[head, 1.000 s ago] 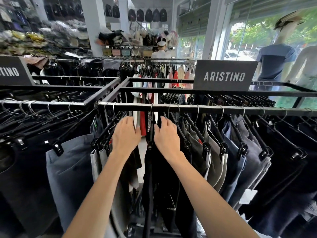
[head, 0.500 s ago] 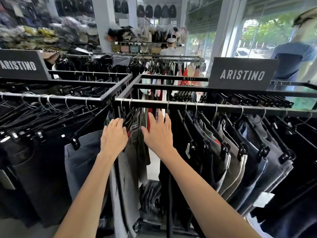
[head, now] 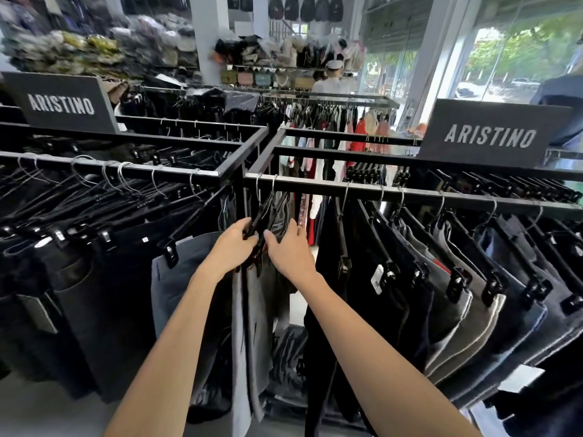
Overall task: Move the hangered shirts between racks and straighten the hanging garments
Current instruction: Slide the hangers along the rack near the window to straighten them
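Observation:
Two black metal racks stand side by side, the left rack (head: 126, 168) and the right rack (head: 410, 192), both full of dark garments on black clip hangers. At the left end of the right rack hang a few grey garments (head: 252, 310) on black hangers (head: 268, 209). My left hand (head: 232, 247) is closed around the lower ends of these hangers. My right hand (head: 290, 247) rests against the same bunch from the right, fingers bent on the grey cloth. A gap separates this bunch from the black garments (head: 362, 279) further right.
Two dark ARISTINO signs, one sign (head: 61, 104) at left and another sign (head: 490, 135) at right, sit on the racks. Behind stand another rack of colourful clothes (head: 331, 121), shelves of bags and a person in white (head: 331, 80). Glass windows at right. Pale floor below.
Both hands moved left along the right rack to its left end, gathering the grey garments' hangers. The view shifted left and the gap beside the black garments widened.

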Motion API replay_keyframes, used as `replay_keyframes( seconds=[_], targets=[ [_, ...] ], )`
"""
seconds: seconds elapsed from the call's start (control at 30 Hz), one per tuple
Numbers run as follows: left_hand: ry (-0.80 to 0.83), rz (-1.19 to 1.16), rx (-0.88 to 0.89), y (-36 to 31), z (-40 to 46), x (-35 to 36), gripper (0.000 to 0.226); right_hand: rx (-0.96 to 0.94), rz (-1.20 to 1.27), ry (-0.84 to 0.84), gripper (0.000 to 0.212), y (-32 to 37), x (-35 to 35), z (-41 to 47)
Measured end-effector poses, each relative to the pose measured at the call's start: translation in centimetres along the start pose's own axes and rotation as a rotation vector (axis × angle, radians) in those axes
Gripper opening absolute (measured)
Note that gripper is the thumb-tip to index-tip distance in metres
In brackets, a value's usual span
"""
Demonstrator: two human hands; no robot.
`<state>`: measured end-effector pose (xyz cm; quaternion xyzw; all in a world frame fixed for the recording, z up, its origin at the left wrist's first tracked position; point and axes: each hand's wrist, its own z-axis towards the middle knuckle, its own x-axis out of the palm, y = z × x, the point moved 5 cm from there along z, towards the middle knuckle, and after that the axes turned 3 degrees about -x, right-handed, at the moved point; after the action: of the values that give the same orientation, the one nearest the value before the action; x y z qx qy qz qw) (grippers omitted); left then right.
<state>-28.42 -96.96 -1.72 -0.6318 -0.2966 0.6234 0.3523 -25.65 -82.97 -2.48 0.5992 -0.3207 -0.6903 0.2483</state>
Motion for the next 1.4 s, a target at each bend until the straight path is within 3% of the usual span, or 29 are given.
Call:
replay_keyframes(
  seconds=[0.2, 0.3, 0.43, 0.67, 0.8, 0.93, 1.07, 1.27, 1.4],
  targets=[
    [0.039, 0.008, 0.012, -0.1, 0.4, 1.1, 0.034, 0.110, 0.198, -0.011, 0.066, 0.4, 0.9, 1.5],
    [0.057, -0.016, 0.020, -0.6, 0.3, 2.1, 0.041, 0.124, 0.270, 0.015, 0.046, 1.2, 0.7, 1.4],
    [-0.009, -0.080, 0.033, -0.8, -0.5, 2.5, 0.041, 0.162, 0.331, 0.040, 0.037, 0.8, 1.6, 1.4],
    [-0.061, -0.049, 0.073, -1.1, -1.4, 3.2, 0.039, 0.148, 0.280, -0.078, 0.011, 0.3, 0.2, 1.3],
    [-0.067, -0.022, 0.145, -2.5, -2.1, 4.4, 0.023, 0.176, 0.324, -0.140, 0.007, -0.9, -1.4, 0.3],
    [-0.085, -0.015, 0.179, -3.5, -2.3, 5.7, 0.018, 0.200, 0.330, -0.207, 0.009, -2.2, -3.2, 0.1],
    [-0.153, -0.045, 0.182, -4.1, -2.1, 5.8, 0.020, 0.218, 0.313, -0.245, 0.026, -3.1, -4.4, 0.2],
    [-0.139, 0.017, 0.088, -3.3, -2.4, 5.9, 0.048, 0.257, 0.200, -0.172, 0.040, -4.3, -4.5, -0.4],
    [-0.129, 0.157, 0.095, -4.2, -2.5, 5.7, 0.042, 0.139, 0.022, -0.128, 0.054, -2.8, -4.6, 0.1]
  ],
)
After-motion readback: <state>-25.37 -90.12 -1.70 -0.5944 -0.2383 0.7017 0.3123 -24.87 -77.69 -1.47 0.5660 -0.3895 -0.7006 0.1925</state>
